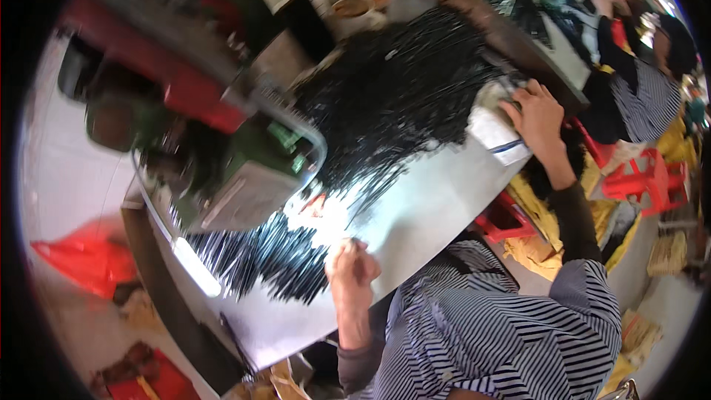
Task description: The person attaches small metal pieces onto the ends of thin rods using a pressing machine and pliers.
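My left hand (352, 274) is closed in a fist above the near edge of the metal worktop (437, 196). Whatever it holds, if anything, is hidden. It is beside a bunch of thin black strips (270, 259) and a brightly lit spot under the machine (252, 192). Farther right, my right hand (539, 118) reaches to a white, soft-looking bundle with a blue stripe (492, 130) at the table's right side. Its thumb and fingers are apart, touching or just over the bundle. A large heap of thin black strips (400, 74) covers the far part of the worktop.
The green-and-red machine stands over the left side, with a lit lamp tube (196, 267) below. A raised metal rim (518, 37) borders the far right. A person in a striped top (644, 104) works beyond, near red stools (648, 181). A red bag (89, 255) is at left.
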Demonstrator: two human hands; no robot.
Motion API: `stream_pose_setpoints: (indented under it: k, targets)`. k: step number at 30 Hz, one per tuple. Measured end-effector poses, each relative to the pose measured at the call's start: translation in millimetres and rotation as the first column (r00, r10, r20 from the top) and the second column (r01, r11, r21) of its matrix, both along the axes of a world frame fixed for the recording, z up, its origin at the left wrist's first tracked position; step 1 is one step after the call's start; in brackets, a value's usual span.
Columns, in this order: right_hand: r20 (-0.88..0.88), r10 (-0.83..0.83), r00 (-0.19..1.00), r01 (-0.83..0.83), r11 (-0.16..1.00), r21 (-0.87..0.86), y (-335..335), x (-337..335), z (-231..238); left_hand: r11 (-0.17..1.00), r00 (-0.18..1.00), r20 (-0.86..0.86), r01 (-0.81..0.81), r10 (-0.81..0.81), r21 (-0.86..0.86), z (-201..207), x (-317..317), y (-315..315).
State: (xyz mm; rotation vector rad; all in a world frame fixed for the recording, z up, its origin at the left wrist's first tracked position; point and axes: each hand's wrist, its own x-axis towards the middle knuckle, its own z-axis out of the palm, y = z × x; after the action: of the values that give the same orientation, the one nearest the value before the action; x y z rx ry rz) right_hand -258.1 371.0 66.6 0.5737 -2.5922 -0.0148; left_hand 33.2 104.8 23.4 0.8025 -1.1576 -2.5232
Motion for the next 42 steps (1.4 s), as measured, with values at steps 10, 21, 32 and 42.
stream_pose_setpoints:
  k: [10,21,32,42]
  targets:
    - [-0.096,0.187,0.978,-0.208,0.784,-0.585,-32,14,-10,0.962,0.990,-0.138,0.010,0.028,0.273,-9,9,-12]
    - [0.250,0.847,0.469,-0.150,0.355,-0.923,-137,107,-11,0.978,0.980,-0.077,-0.177,0.186,0.111,1,19,-1]
    - [-0.188,0.188,0.964,-0.221,0.961,-0.168,-48,3,3,0.950,0.990,-0.102,-0.120,0.095,-0.288,21,-2,17]
    - [0.300,0.946,-0.122,-0.177,0.276,-0.945,-153,174,-17,0.760,0.956,-0.236,-0.284,0.176,-0.584,24,-2,19]
